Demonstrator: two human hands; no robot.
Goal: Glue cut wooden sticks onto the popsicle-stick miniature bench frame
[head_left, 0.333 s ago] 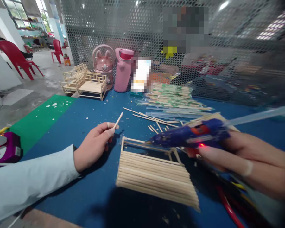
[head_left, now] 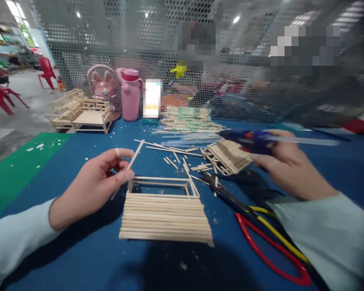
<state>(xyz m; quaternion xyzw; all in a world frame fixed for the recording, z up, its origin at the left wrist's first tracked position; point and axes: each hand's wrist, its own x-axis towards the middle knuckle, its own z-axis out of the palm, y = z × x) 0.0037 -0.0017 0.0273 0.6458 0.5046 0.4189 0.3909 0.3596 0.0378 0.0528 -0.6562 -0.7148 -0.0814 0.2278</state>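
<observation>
My left hand point(head_left: 94, 184) pinches a short thin wooden stick point(head_left: 136, 154), which slants up from between thumb and fingers. Just right of that hand lies a small stick-built piece point(head_left: 166, 218) on the blue table, with a row of sticks laid side by side and an open frame at its far end. A blue hot glue gun point(head_left: 251, 139) is gripped in my right hand point(head_left: 291, 165), its nozzle pointing left and a clear glue stick out of its back. Beneath the gun's nozzle sits another small stick-built piece point(head_left: 230, 155).
Red-handled pliers or cutters point(head_left: 269, 246) lie at right, beside a yellow-handled tool point(head_left: 279, 238). Cut sticks point(head_left: 172, 151) and bundled sticks point(head_left: 185, 119) are farther back. Miniature bamboo furniture point(head_left: 91, 115), a pink bottle point(head_left: 130, 95) and a perforated metal screen point(head_left: 124, 36) stand behind.
The glue gun has moved away from the stick-built piece's frame, to the right and back. The left hand still holds its stick, now close to the frame's left corner. The view has turned right.
</observation>
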